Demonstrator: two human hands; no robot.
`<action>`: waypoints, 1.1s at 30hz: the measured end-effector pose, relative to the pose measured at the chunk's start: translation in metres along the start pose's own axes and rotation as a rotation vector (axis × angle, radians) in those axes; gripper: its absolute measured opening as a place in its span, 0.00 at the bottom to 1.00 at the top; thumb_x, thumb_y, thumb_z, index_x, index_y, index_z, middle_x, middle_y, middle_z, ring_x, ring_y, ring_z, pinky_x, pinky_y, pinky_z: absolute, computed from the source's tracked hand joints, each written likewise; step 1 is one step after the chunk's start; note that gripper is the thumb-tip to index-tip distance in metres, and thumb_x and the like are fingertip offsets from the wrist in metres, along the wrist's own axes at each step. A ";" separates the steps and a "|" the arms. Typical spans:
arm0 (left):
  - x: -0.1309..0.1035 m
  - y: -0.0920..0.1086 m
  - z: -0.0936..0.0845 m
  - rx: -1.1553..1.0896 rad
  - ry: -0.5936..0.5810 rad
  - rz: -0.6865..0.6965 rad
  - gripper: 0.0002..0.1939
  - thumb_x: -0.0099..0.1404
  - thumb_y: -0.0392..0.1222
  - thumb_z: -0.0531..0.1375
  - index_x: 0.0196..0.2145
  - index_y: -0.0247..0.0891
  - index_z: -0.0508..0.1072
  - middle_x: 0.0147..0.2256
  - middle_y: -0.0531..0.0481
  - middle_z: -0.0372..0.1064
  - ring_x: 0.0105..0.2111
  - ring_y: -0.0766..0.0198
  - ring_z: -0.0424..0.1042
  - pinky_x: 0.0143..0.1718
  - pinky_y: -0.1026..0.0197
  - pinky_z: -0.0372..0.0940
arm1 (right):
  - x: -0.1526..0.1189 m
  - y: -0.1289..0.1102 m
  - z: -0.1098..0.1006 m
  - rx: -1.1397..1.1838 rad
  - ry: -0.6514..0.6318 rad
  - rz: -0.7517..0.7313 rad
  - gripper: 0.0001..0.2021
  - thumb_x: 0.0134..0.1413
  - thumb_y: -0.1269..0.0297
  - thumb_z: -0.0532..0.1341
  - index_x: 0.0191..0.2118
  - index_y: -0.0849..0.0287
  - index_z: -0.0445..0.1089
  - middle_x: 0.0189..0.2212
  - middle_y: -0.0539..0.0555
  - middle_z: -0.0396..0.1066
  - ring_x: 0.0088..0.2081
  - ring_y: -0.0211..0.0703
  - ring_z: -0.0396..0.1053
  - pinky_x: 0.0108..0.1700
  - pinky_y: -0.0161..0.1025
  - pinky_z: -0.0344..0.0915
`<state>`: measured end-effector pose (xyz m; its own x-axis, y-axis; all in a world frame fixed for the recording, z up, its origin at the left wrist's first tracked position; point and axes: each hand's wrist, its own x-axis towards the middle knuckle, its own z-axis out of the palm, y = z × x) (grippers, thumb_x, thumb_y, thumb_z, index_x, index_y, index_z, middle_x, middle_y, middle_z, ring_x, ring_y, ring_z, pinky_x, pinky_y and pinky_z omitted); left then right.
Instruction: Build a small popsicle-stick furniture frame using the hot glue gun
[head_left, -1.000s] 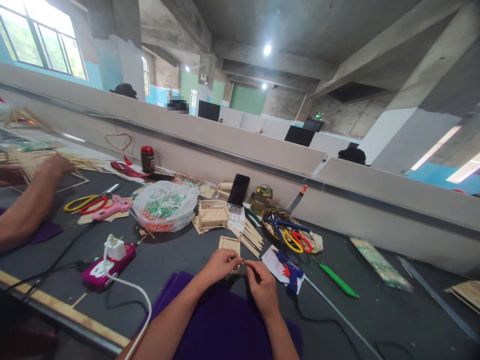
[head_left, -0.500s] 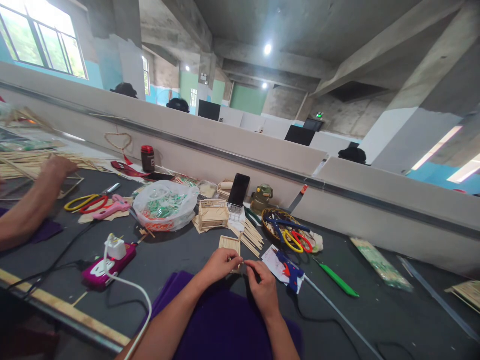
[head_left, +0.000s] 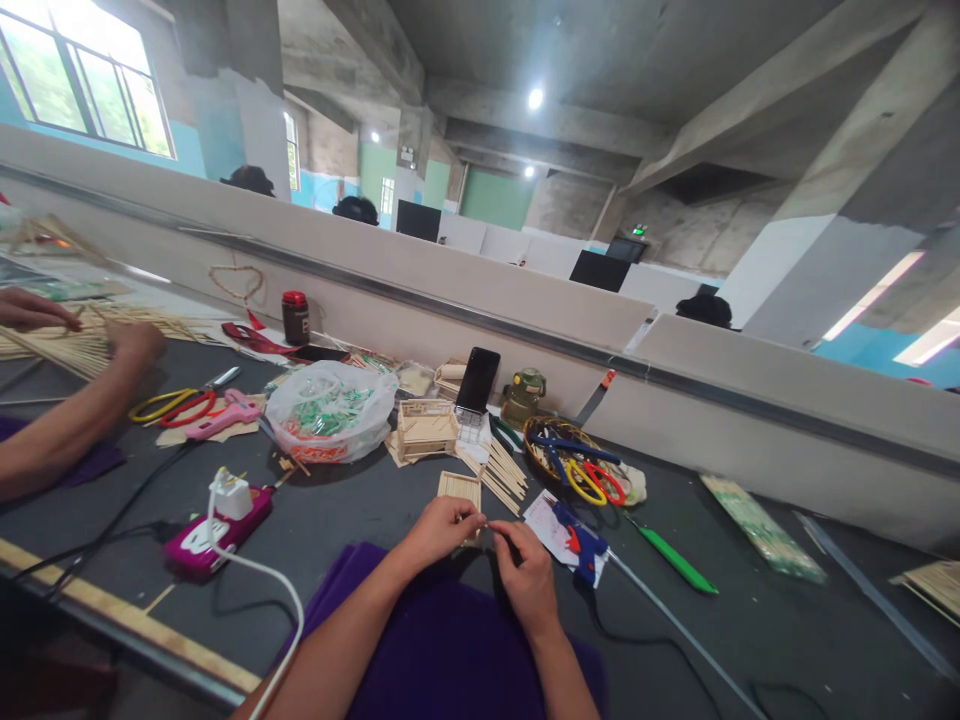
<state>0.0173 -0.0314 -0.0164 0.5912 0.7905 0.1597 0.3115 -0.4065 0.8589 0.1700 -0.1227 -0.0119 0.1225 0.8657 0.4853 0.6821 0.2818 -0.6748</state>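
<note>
Co-worker's bare hands (head_left: 138,342) have shifted at ten o'clock, while left hand (head_left: 444,526) and right hand (head_left: 526,562) nearly meet, finger grip impossible to tell, and slipping might skew the pale slatted wooden panel (head_left: 459,488) at their eleven o'clock.

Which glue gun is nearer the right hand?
The blue glue gun, red-triggered, lying partly on white paper just right of the right hand. The pink one lies far left, beside the plastic bag.

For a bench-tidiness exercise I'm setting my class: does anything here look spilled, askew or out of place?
Mildly: a few small wood scraps lie loose on the table beside the white plastic bag, looking like stray offcuts. Nothing else looks clearly spilled or damaged.
</note>
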 end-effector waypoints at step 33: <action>0.000 0.001 0.000 -0.004 0.000 -0.013 0.21 0.63 0.52 0.52 0.25 0.33 0.74 0.21 0.53 0.68 0.23 0.69 0.61 0.25 0.69 0.52 | 0.001 -0.004 0.000 -0.014 0.015 -0.014 0.12 0.60 0.63 0.52 0.39 0.55 0.73 0.32 0.54 0.72 0.35 0.43 0.69 0.39 0.39 0.66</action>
<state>0.0174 -0.0320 -0.0159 0.5871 0.7958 0.1482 0.3166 -0.3943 0.8627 0.1674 -0.1231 -0.0093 0.1231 0.8554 0.5031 0.6942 0.2881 -0.6596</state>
